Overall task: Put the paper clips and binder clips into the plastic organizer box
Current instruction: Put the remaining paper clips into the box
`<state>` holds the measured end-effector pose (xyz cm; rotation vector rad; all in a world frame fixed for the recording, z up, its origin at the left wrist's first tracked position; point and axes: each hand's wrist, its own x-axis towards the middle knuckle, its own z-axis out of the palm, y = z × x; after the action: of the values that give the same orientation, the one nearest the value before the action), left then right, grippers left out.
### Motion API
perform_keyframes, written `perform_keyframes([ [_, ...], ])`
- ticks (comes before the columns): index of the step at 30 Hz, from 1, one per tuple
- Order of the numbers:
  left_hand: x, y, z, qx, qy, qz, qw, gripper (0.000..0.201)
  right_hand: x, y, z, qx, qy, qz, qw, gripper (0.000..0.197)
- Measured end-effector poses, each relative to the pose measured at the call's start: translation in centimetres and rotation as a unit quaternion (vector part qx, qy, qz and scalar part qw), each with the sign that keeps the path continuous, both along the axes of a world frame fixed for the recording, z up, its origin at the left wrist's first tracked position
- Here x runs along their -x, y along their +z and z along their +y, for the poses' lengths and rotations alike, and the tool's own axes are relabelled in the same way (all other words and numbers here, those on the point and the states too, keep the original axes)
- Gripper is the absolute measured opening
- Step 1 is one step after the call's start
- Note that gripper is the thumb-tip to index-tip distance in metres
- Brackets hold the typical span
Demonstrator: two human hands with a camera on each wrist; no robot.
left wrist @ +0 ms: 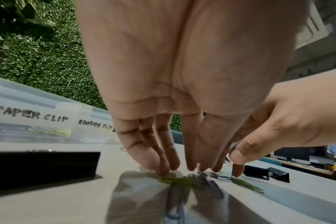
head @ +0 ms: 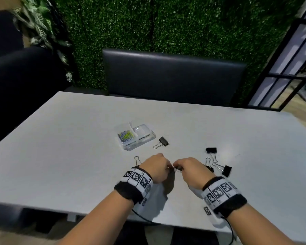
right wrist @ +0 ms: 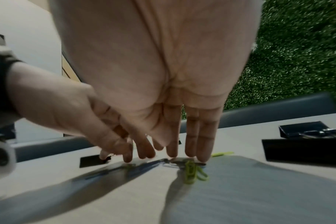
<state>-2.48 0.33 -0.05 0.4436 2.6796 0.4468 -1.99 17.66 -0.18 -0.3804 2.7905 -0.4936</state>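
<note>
The clear organizer box (head: 136,137) stands mid-table, labelled "PAPER CLIP" and "BINDER CLIP" (left wrist: 38,118); its left compartment holds coloured paper clips. Both hands meet just in front of it. My left hand (head: 157,167) (left wrist: 190,168) points straight fingers down onto green and grey paper clips (left wrist: 175,181) on the table. My right hand (head: 185,167) (right wrist: 182,156) does the same, its fingertips on a small heap of green paper clips (right wrist: 192,172). Black binder clips lie loose: one by the box (head: 162,142), two at the right (head: 211,150) (head: 224,169), one by my left wrist (head: 137,160).
The grey table (head: 78,156) ends close to my body, with a dark bench (head: 173,76) behind its far edge and a green hedge wall beyond. A binder clip (right wrist: 303,151) lies right of the right hand, and another (left wrist: 42,163) lies left of the left hand.
</note>
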Motion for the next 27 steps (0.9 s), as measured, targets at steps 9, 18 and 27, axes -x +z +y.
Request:
perform_keyframes([
  [9, -2.4, -1.0, -1.5, 0.08, 0.077, 0.033, 0.993, 0.042, -1.6, -0.1, 3.0, -0.009, -0.089, 0.002, 0.996, 0.058],
  [18, -2.0, -0.8, -0.3, -0.01, 0.092, 0.05, 0.994, 0.053, -1.9, -0.2, 1.7, 0.082, -0.112, 0.009, 0.99, 0.052],
  [27, -1.7, -1.2, 1.1, -0.002, 0.073, 0.055, 0.996, 0.043, -1.9, -0.8, 1.2, 0.003, -0.046, -0.004, 0.999, 0.058],
])
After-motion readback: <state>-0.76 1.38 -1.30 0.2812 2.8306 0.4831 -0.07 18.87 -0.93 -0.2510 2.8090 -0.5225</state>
